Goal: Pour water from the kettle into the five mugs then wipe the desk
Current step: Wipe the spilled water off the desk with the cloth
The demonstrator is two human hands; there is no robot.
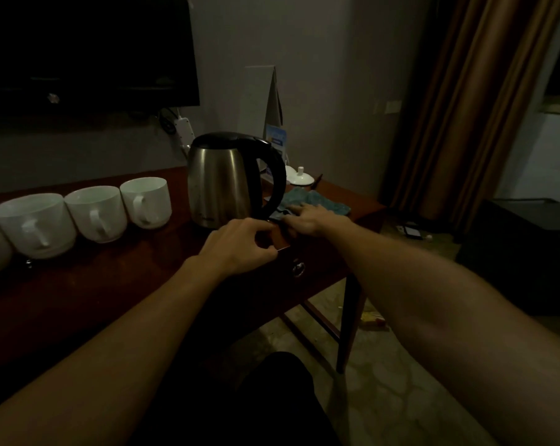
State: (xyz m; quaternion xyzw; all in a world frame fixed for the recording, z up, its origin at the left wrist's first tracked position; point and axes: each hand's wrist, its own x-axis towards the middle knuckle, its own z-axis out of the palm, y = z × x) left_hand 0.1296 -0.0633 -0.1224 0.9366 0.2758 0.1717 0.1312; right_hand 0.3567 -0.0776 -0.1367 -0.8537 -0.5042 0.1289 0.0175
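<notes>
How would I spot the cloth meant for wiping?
Find the steel kettle on the dark wooden desk. Just right of its black handle lies the cloth, under the right hand. It is the only soft, blue-green thing among white china.

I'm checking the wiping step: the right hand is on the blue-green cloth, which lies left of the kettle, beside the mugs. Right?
Not quite. The head view shows the cloth right of the kettle, away from the mugs; the right hand is on it.
</notes>
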